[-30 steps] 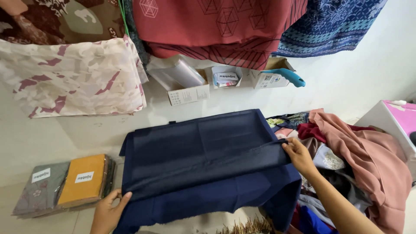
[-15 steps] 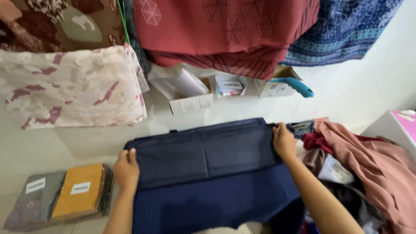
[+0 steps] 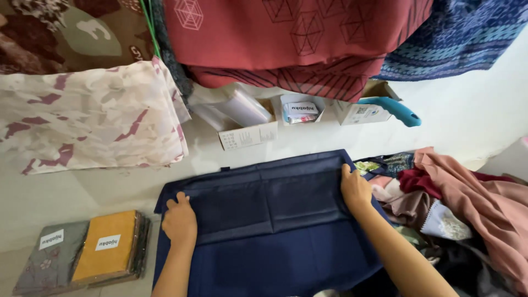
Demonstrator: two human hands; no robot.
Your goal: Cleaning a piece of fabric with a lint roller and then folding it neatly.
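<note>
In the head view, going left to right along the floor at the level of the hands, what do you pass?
Wrapped grey and orange cloth packs → left hand flat on the navy cloth → right hand on the same cloth → heap of mixed fabrics.

Two hands (image 3: 179,220) (image 3: 356,188), one navy cloth (image 3: 275,220), three small boxes (image 3: 247,132) (image 3: 300,108) (image 3: 363,110).

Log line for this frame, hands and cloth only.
left hand: flat on folded navy blue cloth | right hand: flat on its right edge | cloth: on pale floor
</note>
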